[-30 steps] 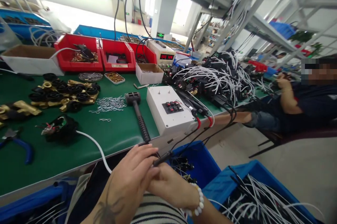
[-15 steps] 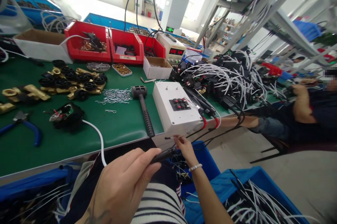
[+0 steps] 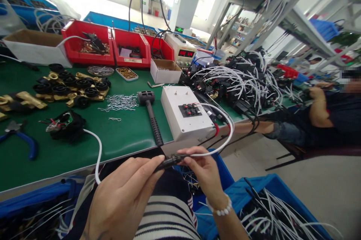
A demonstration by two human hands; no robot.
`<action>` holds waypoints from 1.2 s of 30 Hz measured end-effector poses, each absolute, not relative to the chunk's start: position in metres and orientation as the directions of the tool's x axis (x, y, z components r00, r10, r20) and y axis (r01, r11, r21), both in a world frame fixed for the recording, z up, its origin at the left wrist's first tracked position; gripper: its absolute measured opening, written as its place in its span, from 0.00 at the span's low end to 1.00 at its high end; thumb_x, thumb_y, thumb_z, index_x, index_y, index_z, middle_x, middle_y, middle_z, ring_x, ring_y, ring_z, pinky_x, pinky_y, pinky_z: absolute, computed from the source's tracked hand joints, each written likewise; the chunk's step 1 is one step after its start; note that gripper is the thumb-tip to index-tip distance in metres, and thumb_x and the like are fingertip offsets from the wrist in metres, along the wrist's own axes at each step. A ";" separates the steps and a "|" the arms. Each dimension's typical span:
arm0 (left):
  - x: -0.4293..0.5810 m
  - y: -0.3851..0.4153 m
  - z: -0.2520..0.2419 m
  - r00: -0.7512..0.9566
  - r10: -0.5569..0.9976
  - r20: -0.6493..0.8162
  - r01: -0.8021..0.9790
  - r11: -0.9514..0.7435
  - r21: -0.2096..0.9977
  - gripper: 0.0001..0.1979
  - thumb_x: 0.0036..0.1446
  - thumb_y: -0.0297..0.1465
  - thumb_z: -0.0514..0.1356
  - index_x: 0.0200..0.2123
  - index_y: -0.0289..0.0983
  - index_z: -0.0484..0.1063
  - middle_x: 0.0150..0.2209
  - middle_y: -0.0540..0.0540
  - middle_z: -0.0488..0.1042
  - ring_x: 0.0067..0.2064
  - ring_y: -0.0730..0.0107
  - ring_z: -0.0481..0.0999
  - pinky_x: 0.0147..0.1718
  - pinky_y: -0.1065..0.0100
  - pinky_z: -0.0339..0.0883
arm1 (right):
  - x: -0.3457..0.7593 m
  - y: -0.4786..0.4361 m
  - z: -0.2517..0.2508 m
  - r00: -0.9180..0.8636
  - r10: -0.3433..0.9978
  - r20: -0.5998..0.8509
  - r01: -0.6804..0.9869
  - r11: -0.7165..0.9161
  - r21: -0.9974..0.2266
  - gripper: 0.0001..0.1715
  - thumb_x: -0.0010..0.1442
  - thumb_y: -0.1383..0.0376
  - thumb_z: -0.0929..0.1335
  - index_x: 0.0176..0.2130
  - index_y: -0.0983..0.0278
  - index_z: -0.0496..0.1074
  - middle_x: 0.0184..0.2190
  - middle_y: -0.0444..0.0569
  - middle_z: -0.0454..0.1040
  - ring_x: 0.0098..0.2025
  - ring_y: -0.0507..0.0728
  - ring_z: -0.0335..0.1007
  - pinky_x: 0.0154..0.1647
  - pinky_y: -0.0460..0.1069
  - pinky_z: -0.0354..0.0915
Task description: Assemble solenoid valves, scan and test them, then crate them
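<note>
Just off the table's front edge, my left hand [image 3: 128, 185] is closed around a black cable connector [image 3: 166, 163]. My right hand [image 3: 204, 172] pinches the black plug end of a white cable [image 3: 222, 144], which loops up to the white switch box [image 3: 187, 110]. Both black ends meet between my fingers; whether they are fully joined I cannot tell. Another white cable [image 3: 97, 151] runs from under my left hand to an opened black housing [image 3: 67, 125] with bare wires and a circuit board.
A black mallet [image 3: 152, 116], wire clips [image 3: 121, 101], blue pliers [image 3: 26, 140] and brass fittings [image 3: 76, 86] lie on the green table. Red bins [image 3: 87, 58] and a power supply [image 3: 180, 50] stand behind. Piled cables [image 3: 234, 78] and a seated person [image 3: 318, 120] are to the right.
My right hand has brought the white cable's plug to the connector in my left hand. That cable now arcs over the box's right side. The view has shifted slightly.
</note>
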State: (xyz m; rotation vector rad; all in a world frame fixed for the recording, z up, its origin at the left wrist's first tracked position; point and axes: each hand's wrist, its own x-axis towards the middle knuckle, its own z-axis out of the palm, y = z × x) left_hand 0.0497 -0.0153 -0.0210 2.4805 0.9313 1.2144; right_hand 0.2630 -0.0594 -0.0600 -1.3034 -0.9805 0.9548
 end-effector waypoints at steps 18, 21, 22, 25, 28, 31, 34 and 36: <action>0.050 -0.012 -0.022 0.516 0.568 0.641 0.405 -0.821 0.403 0.11 0.72 0.31 0.52 0.50 0.36 0.72 0.39 0.49 0.79 0.37 0.73 0.78 0.38 0.74 0.72 | 0.252 -0.061 -0.008 0.261 0.948 0.184 -0.220 0.244 -0.945 0.04 0.62 0.62 0.74 0.37 0.61 0.79 0.32 0.44 0.78 0.28 0.48 0.76 0.33 0.41 0.73; 0.050 -0.012 -0.021 0.511 0.562 0.650 0.414 -0.824 0.386 0.12 0.72 0.30 0.52 0.49 0.35 0.73 0.38 0.48 0.79 0.37 0.72 0.78 0.36 0.73 0.72 | 0.252 -0.060 -0.007 0.252 0.945 0.207 -0.197 0.259 -0.946 0.02 0.63 0.64 0.74 0.38 0.60 0.79 0.33 0.43 0.79 0.29 0.46 0.76 0.34 0.39 0.72; 0.050 -0.012 -0.020 0.506 0.560 0.656 0.419 -0.825 0.380 0.11 0.72 0.30 0.52 0.49 0.34 0.73 0.38 0.48 0.79 0.37 0.72 0.78 0.37 0.73 0.72 | 0.251 -0.059 -0.007 0.251 0.943 0.217 -0.194 0.269 -0.943 0.02 0.63 0.64 0.73 0.39 0.60 0.79 0.33 0.42 0.79 0.29 0.46 0.76 0.35 0.39 0.72; 0.048 -0.010 -0.020 0.490 0.534 0.689 0.436 -0.835 0.337 0.11 0.71 0.28 0.53 0.49 0.32 0.73 0.38 0.46 0.79 0.37 0.72 0.78 0.37 0.72 0.71 | 0.247 -0.057 -0.011 0.245 0.938 0.245 -0.183 0.293 -0.938 0.02 0.64 0.65 0.73 0.39 0.59 0.79 0.34 0.42 0.79 0.30 0.46 0.77 0.36 0.39 0.72; 0.048 -0.007 -0.021 0.487 0.509 0.710 0.453 -0.842 0.294 0.10 0.71 0.27 0.53 0.49 0.31 0.73 0.38 0.45 0.79 0.37 0.71 0.78 0.38 0.72 0.70 | 0.244 -0.057 -0.015 0.237 0.938 0.253 -0.189 0.300 -0.935 0.02 0.64 0.64 0.73 0.40 0.59 0.78 0.34 0.42 0.78 0.31 0.46 0.76 0.36 0.40 0.72; 0.051 -0.008 -0.022 0.484 0.507 0.713 0.430 -0.848 0.311 0.10 0.70 0.27 0.53 0.48 0.31 0.73 0.38 0.45 0.79 0.37 0.72 0.78 0.38 0.73 0.70 | 0.243 -0.058 -0.018 0.245 0.939 0.240 -0.198 0.291 -0.936 0.03 0.64 0.62 0.73 0.39 0.59 0.77 0.34 0.42 0.78 0.30 0.47 0.76 0.36 0.41 0.71; 0.053 -0.007 -0.024 0.526 0.541 0.656 0.381 -0.840 0.387 0.10 0.71 0.31 0.53 0.46 0.35 0.73 0.36 0.49 0.79 0.35 0.72 0.77 0.36 0.72 0.71 | 0.252 -0.060 -0.023 0.211 0.969 0.125 -0.148 0.158 -0.976 0.10 0.65 0.55 0.71 0.40 0.59 0.75 0.31 0.42 0.78 0.29 0.49 0.76 0.33 0.43 0.71; 0.046 0.001 -0.026 0.535 0.603 0.592 0.426 -0.798 0.427 0.14 0.72 0.38 0.52 0.47 0.37 0.73 0.38 0.49 0.79 0.37 0.69 0.78 0.36 0.69 0.73 | 0.265 -0.062 -0.030 0.122 0.992 -0.044 -0.027 -0.041 -0.999 0.19 0.66 0.49 0.69 0.41 0.62 0.74 0.29 0.45 0.78 0.29 0.52 0.76 0.32 0.45 0.71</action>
